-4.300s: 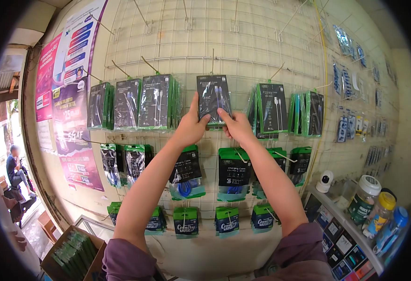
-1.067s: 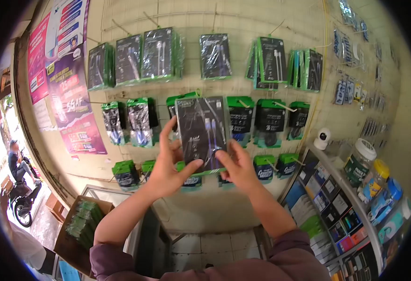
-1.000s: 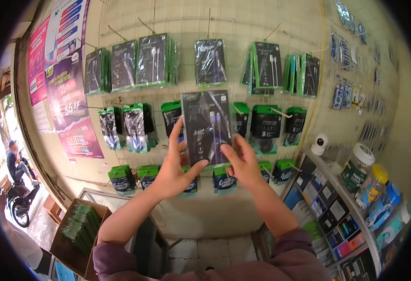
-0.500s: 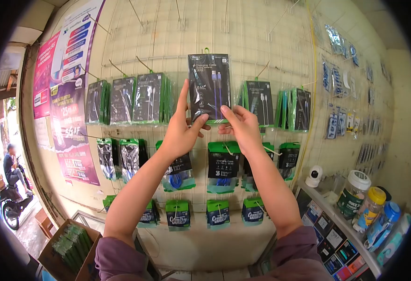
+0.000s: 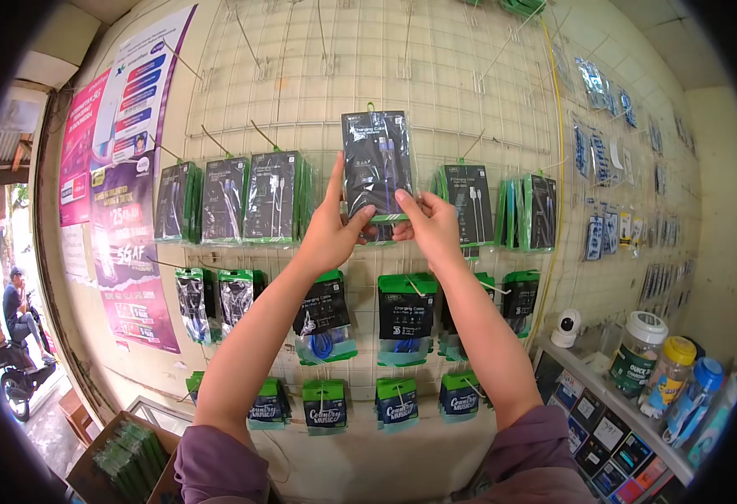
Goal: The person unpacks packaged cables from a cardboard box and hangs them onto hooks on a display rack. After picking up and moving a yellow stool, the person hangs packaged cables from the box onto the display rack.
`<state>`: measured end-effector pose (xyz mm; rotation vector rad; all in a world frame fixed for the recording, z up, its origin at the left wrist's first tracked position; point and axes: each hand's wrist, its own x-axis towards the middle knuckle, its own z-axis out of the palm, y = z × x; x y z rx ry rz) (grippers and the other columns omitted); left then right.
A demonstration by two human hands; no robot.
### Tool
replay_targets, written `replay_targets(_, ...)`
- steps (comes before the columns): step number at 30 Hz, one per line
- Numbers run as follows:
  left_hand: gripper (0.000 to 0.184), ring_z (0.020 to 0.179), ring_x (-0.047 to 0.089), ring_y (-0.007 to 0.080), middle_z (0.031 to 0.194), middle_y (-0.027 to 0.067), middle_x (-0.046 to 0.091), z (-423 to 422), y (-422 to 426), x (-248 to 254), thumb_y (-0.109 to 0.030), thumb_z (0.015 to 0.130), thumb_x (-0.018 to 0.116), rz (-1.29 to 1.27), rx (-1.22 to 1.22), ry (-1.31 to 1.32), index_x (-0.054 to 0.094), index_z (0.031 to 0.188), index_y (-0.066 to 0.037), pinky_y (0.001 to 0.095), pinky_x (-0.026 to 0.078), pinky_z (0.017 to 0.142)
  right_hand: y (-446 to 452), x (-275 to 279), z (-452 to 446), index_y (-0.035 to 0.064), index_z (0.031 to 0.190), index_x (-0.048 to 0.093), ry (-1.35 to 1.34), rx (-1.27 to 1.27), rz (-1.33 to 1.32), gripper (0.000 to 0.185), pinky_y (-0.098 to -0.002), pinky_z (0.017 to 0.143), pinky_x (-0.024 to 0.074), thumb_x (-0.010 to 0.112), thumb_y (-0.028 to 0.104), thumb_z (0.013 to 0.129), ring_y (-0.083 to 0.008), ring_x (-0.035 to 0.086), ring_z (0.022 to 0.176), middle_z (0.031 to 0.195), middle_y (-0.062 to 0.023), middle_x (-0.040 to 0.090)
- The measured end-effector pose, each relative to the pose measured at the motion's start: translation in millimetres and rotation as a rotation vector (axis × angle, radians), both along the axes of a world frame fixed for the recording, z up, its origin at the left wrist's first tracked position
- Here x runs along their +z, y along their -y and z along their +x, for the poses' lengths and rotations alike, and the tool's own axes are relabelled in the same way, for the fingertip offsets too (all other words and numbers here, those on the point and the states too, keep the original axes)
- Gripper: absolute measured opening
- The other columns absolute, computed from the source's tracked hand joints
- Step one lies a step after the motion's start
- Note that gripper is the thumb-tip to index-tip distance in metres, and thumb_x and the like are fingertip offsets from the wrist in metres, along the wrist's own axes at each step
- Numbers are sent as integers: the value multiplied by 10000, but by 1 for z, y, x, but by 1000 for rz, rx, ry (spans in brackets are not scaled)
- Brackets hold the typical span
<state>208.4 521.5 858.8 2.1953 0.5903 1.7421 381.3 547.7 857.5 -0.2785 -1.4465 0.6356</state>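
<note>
A black charging cable package (image 5: 374,160) in clear wrap, showing a purple-blue cable, is held up against the wire grid. My left hand (image 5: 333,231) grips its lower left corner, thumb on the front and index finger along the side. At the lower right, my right hand (image 5: 432,225) pinches the edge, thumb on the front and fingers behind. Similar hanging packages (image 5: 272,197) flank it on the left, with more packages (image 5: 467,203) to the right. Below hangs a green-topped cable pouch (image 5: 405,315). Whether the package's top loop sits on a hook cannot be made out.
Bare hooks stick out from the wire grid (image 5: 301,63) above. At lower left stands a cardboard box (image 5: 100,470) of green packages. A shelf (image 5: 583,370) at right bears jars (image 5: 637,353) and a small white camera (image 5: 567,328). Outside, a person (image 5: 22,311) sits on a motorbike.
My view has tilted up slightly, so the wall items appear lower. The package now leans and catches more glare; both hands keep their hold on it.
</note>
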Motion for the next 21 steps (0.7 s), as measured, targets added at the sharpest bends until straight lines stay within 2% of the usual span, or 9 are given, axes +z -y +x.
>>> replay_targets(6,852,814,682,208,1233,206,511,-1,0,0,-121,954,568,-68,32,-23,-57,1527,-208,306,567,626,-3,0,0,-50,865,615,14,-16,-54,344,-265,463,534,701,283,871,-140,611,523,750,-85,629)
replay_targets(9,860,811,686,214,1232,220,511,-2,-7,-6,-132,951,574,-127,37,-23,-62,1526,-204,314,573,630,-15,-5,2,-74,960,582,60,-6,-147,365,-283,466,547,703,258,870,-158,626,534,764,-109,630)
replay_targets(12,869,810,689,217,1239,225,511,-3,-21,-14,-130,944,581,-150,83,-44,-62,1525,-189,318,574,622,-8,-9,-3,-58,1118,475,23,-107,-216,430,-312,479,567,693,220,873,-188,641,541,772,-132,618)
replay_targets(16,883,810,691,232,1238,220,518,-1,-37,-26,-117,929,593,-118,165,-68,-59,1523,-162,323,575,602,-39,-18,-3,15,1217,352,89,-103,-155,508,-344,488,581,678,203,876,-228,664,566,765,-149,598)
replay_targets(19,895,831,679,306,1162,261,555,3,-44,-29,-118,889,620,-108,265,-56,-14,1521,-101,378,566,668,-51,-19,-4,43,1203,349,166,-139,-156,494,-352,484,582,680,201,871,-243,678,584,760,-154,595)
replay_targets(21,870,930,638,376,1171,280,529,3,-62,-33,-135,879,618,-29,422,-97,32,1519,-82,430,537,773,-52,-16,-6,44,1192,356,214,-175,-176,489,-347,469,576,686,191,864,-245,685,589,775,-176,605)
